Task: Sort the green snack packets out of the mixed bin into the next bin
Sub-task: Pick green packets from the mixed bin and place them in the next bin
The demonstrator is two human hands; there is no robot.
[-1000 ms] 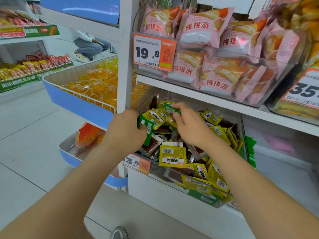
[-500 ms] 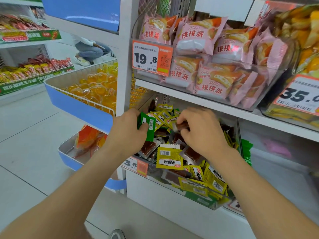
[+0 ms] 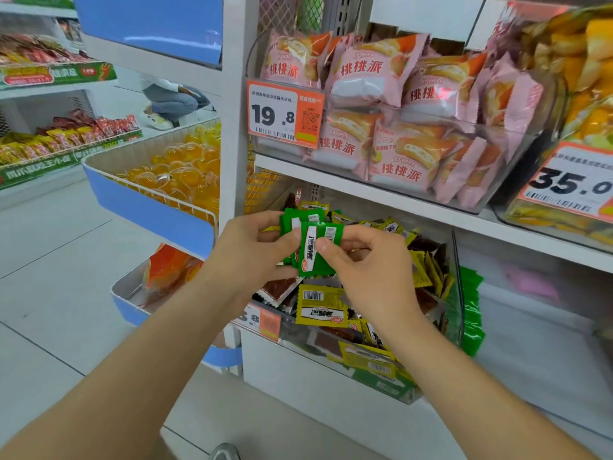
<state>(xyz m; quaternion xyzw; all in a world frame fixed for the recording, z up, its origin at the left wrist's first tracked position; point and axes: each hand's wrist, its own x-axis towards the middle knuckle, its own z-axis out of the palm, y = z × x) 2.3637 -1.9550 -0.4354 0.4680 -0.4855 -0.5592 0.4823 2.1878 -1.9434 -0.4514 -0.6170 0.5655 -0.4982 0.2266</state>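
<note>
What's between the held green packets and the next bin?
Only the mixed bin's clear side wall, just beyond the right hand. The green packets, also held by the left hand, are above the pile.

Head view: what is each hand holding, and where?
The left hand grips a small stack of green packets by its left side; right hand pinches the front packet's right edge.

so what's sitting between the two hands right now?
In the head view, green packets: the left hand grips a few, and the right hand pinches the front one.
</note>
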